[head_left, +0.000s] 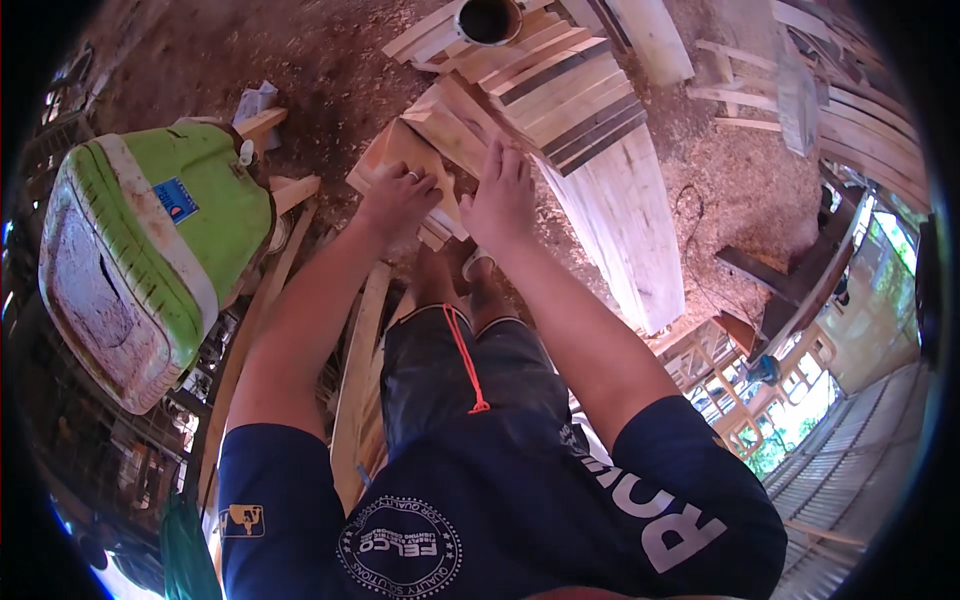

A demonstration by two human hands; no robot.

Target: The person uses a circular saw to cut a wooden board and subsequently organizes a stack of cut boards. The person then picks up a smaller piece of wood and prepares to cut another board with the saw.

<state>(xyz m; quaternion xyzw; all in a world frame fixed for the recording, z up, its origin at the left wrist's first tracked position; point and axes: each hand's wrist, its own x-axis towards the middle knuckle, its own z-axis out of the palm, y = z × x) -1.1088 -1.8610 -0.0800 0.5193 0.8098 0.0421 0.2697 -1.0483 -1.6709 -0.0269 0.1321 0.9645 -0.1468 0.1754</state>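
Observation:
In the head view, my left hand [400, 200] has its fingers curled on a short, pale wooden board [376, 156], with a ring on one finger. My right hand [497, 205] is just to its right, fingers bent over a second wooden piece [450, 130] that lies angled against a stack of planks [568, 110] with some dark strips. Both hands are close together above my feet, and their fingertips are partly hidden against the wood. A long, broad, whitish board [625, 240] runs from the stack toward the lower right.
A scratched green plastic container [190, 270] stands at the left. A dark round pot [488, 18] sits on wood at the top. More planks [860, 150] lean at the right above wood shavings [725, 200] and a thin cable. Loose boards [355, 380] lie beside my legs.

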